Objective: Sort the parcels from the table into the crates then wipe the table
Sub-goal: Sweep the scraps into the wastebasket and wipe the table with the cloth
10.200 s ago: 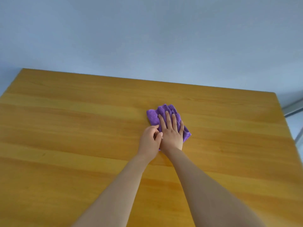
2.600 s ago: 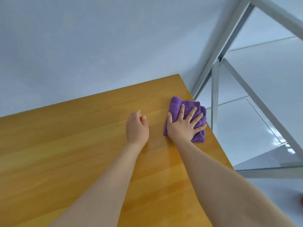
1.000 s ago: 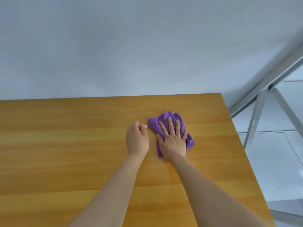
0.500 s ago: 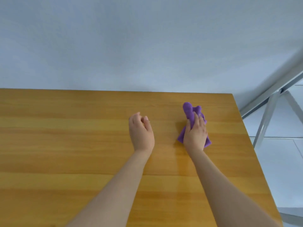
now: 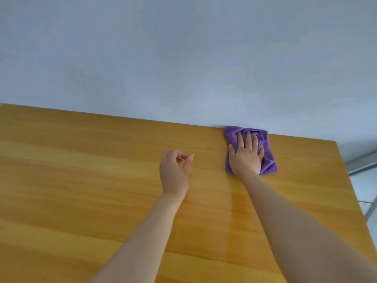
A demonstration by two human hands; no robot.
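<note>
Because wiping needs even pressure, the right hand (image 5: 245,158) is pressing flat, fingers spread, on the purple cloth (image 5: 269,161) at the table's (image 5: 81,160) far edge near the far-right corner; the left hand (image 5: 173,172) is hovering mid-table, loosely curled, gripping nothing, likely just balancing.

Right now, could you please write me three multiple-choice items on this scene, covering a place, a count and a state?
1. Where does the crumpled purple microfibre cloth lie on the yellow wooden table? A near edge; B far edge; C left end.
2. How many hands touch the cloth? A none; B one; C two.
3. How is the right hand? A clenched fist; B pinching a corner; C fingers straight, pressing.
Key: 1 B, the cloth meets the far edge; 2 B, the left hand is apart from it; 3 C, its fingers spread flat on the cloth.
</note>
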